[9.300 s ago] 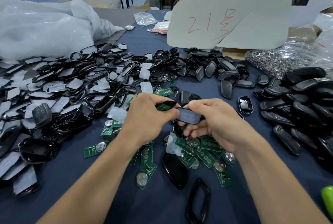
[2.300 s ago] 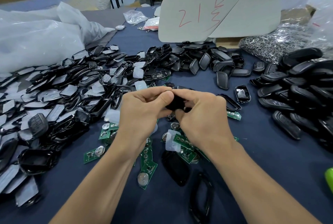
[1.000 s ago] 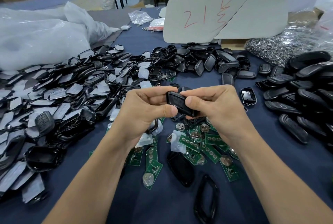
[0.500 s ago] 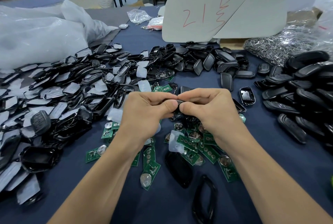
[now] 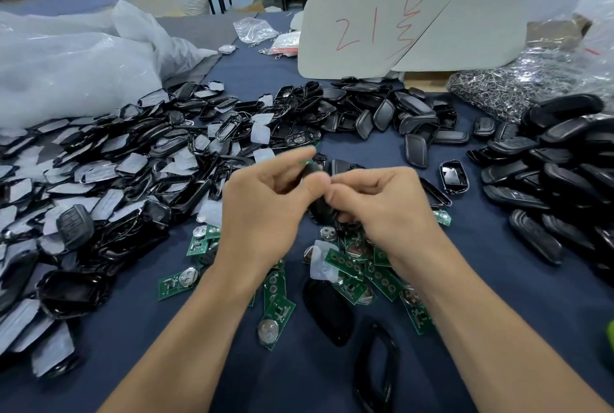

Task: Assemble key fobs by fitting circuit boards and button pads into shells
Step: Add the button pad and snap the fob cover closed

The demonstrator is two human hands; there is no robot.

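Note:
My left hand [image 5: 265, 210] and my right hand [image 5: 382, 206] meet over the middle of the table and together hold one black key fob [image 5: 320, 210]. The fob is mostly hidden behind the fingers; only a dark strip shows between the thumbs. My left index finger is raised and blurred. Green circuit boards [image 5: 349, 266] with round coin cells lie scattered on the blue cloth under my hands. A black shell half [image 5: 329, 309] and a black frame ring [image 5: 375, 376] lie nearer to me.
Film-covered black shell parts [image 5: 99, 176] are heaped at the left. Black back shells [image 5: 375, 113] lie behind, finished fobs [image 5: 558, 163] are piled at the right. A white board [image 5: 398, 13], a bag of metal rings [image 5: 511, 87] and white plastic bags [image 5: 66, 67] line the back.
My hands stay pressed together on the fob. The left index finger has lifted and is moving; the fob has tilted lower between the thumbs.

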